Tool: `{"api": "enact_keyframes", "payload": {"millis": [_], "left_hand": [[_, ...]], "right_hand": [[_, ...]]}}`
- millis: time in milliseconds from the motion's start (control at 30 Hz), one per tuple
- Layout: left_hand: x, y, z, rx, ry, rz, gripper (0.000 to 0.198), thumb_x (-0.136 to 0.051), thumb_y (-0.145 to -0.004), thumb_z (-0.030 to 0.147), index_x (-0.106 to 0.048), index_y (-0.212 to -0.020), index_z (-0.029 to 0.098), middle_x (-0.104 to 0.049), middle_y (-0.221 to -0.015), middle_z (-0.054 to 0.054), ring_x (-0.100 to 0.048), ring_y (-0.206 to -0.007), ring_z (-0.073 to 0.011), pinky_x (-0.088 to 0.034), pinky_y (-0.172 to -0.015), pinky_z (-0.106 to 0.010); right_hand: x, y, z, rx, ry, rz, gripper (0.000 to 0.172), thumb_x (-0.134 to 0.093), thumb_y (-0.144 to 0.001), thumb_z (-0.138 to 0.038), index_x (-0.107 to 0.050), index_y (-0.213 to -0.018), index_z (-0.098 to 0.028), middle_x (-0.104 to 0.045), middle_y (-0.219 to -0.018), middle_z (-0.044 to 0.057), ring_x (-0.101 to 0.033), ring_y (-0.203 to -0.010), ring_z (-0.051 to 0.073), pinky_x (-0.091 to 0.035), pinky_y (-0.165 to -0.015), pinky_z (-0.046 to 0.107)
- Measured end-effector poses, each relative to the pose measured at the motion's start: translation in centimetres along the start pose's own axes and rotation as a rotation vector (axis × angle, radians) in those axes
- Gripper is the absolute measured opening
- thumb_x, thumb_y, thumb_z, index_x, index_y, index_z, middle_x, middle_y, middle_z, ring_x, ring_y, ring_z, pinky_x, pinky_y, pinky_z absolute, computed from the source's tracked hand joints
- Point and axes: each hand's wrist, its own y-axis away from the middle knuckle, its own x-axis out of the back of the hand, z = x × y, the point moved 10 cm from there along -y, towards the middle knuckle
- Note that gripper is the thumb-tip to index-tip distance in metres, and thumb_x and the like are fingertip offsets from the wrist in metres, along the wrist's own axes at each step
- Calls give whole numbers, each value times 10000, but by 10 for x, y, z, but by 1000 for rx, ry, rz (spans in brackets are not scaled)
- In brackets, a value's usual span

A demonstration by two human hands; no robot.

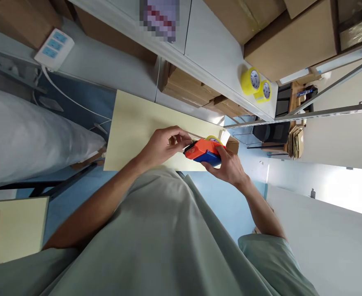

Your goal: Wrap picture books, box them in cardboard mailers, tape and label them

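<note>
Underfoot, pale blue floor (pixel 219 201). Ahead, slanting across the top of the view, a grey-white shelf unit (pixel 210 45). To the far left, a bulky whitish bundle (pixel 29 135), contents hidden. Close in front of the body, a pale yellow table (pixel 131 127); overhanging its near edge, a loose grey-green shirt (pixel 156 230). On the upper shelf board, toward the right, large cardboard boxes (pixel 294 41) packed together; below that board, more brown cartons (pixel 187 84). Well past the table on the right, a black chair (pixel 271 131).

On the lower board at left, a white power strip (pixel 54 49) with blue socket faces, cord trailing toward the table. Over the table's right part, an orange-and-blue tape dispenser (pixel 202 150), gripped in the right hand (pixel 230 166), thumb and fingers on opposite sides of the body. At its black-edged left end, the left hand (pixel 168 144), fingers curled, tips close to the thumb; cannot tell whether pinching anything. Just beyond the right hand, a small brown box (pixel 232 144), partly hidden. On the upper board, side by side, two yellow tape rolls (pixel 250 81). In the dispenser, partly covered, another yellow roll (pixel 214 139).
</note>
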Motion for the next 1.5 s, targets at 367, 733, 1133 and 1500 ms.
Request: {"api": "enact_keyframes", "payload": {"millis": [367, 733, 1133, 1500], "left_hand": [[-25, 27, -127, 439, 312, 37, 519, -985, -678, 676, -853, -844, 202, -843, -913, -83, -764, -923, -254, -615, -876, -369], [-35, 24, -135, 502, 372, 29, 336, -1006, -694, 484, -847, -802, 209, -867, -953, -94, -794, -1009, -287, -632, -960, -402], [-37, 21, -143, 497, 464, 36, 381, -1018, -663, 528, -874, -834, 220, -875, -978, -94, -793, -1025, -297, -622, -972, -424], [13, 37, -193, 608, 397, 124, 623, -1028, -591, 697, -885, -921, 188, -860, -950, -80, -642, -749, -169, -456, -605, -308]], "right_hand": [[-26, -23, 7, -243, -33, -468, 646, -634, -1034, -866, -733, -942, -234, -800, -846, 74, -753, -763, 248, -438, -643, 322], [-14, -35, 6, -240, 65, -614, 690, -587, -1032, -897, -691, -907, -227, -780, -837, 68, -712, -737, 223, -400, -634, 330], [-8, -48, 0, -238, 80, -644, 728, -561, -1004, -938, -668, -857, -233, -741, -775, 42, -664, -670, 190, -377, -629, 327], [12, -44, 7, -332, 76, -711, 701, -597, -997, -917, -674, -844, -237, -743, -745, 38, -681, -664, 208, -411, -623, 327]]}}
